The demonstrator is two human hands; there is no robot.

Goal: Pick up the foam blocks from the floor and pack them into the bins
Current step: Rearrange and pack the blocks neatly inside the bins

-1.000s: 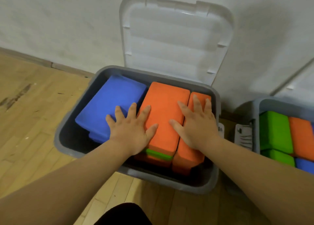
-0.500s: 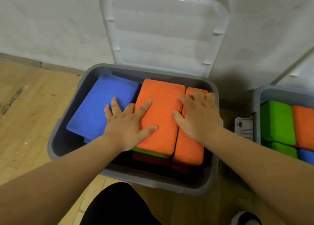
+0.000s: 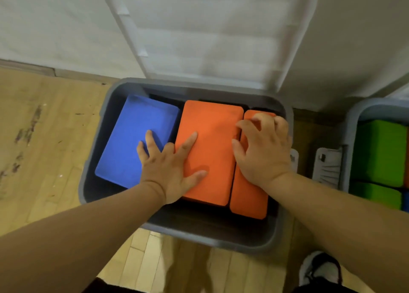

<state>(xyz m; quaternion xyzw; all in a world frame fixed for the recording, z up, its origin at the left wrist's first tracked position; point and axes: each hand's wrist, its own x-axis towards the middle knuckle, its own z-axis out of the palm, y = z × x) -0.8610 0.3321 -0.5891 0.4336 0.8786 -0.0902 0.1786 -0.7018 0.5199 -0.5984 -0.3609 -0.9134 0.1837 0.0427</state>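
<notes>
An open grey bin (image 3: pixel 208 237) stands on the wooden floor against the wall. Inside it, a blue foam block (image 3: pixel 130 137) lies tilted at the left, a wide orange block (image 3: pixel 210 124) lies flat in the middle, and a narrow orange block (image 3: pixel 247 199) stands on edge at the right. My left hand (image 3: pixel 170 168) lies flat with spread fingers across the blue block and the wide orange block. My right hand (image 3: pixel 263 151) has its fingers curled over the far end of the narrow orange block, with the thumb at the gap between the two orange blocks.
The bin's pale lid (image 3: pixel 210 38) leans open against the wall. A second grey bin (image 3: pixel 354 120) at the right holds green blocks (image 3: pixel 380 151), and its latch (image 3: pixel 327 166) faces the first bin. A shoe (image 3: pixel 318 270) stands on the floor at the lower right.
The view has moved closer over the bin. My right fingers went from flat to curled on the narrow orange block. The wide orange block now hides the green block beneath it.
</notes>
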